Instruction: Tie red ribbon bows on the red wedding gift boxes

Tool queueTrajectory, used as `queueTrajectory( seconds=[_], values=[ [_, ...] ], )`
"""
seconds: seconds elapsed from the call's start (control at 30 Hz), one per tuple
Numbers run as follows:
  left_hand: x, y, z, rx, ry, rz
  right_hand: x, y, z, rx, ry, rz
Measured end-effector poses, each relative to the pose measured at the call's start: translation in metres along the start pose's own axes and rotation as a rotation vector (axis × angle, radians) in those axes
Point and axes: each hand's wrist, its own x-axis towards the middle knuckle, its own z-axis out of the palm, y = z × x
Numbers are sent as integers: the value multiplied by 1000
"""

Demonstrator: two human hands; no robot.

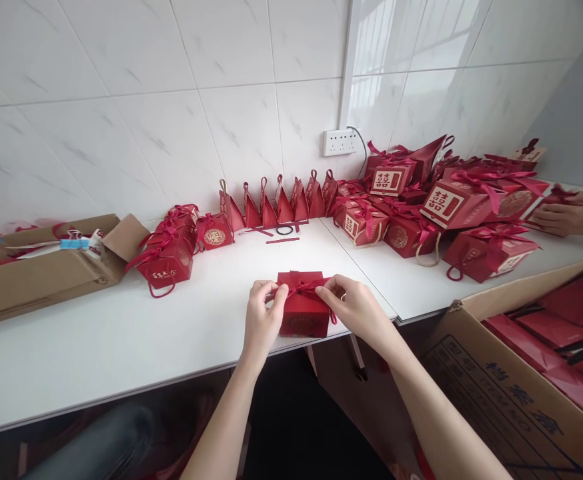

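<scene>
A red gift box [303, 320] sits at the front edge of the white table, right before me. Across its top runs a red ribbon [300, 289] tied in a bow at the middle. My left hand [266, 310] pinches the bow's left side between thumb and fingers. On the other side, my right hand [347, 301] pinches the right part of the same ribbon. A small cord handle hangs at the box's right side, partly hidden by my right hand.
Several triangular red boxes [284, 205] line the wall. Finished-looking ribboned boxes [169, 257] stand at left beside an open carton [46, 283]; more ribboned boxes [464, 200] are piled at right, where another person's hand [569, 213] reaches in. A large carton [501, 393] holds red boxes.
</scene>
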Motion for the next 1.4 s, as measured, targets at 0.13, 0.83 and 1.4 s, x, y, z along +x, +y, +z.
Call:
queueTrajectory(
  seconds=[0.13, 0.83, 1.4],
  values=[
    [-3, -1, 2, -14, 18, 10, 10, 7, -3, 173, -27, -29],
    [-10, 2, 13, -63, 110, -38, 6, 12, 10, 518, 8, 60],
    [-7, -1, 6, -87, 42, -15, 9, 18, 12, 1008, -101, 149]
  ],
)
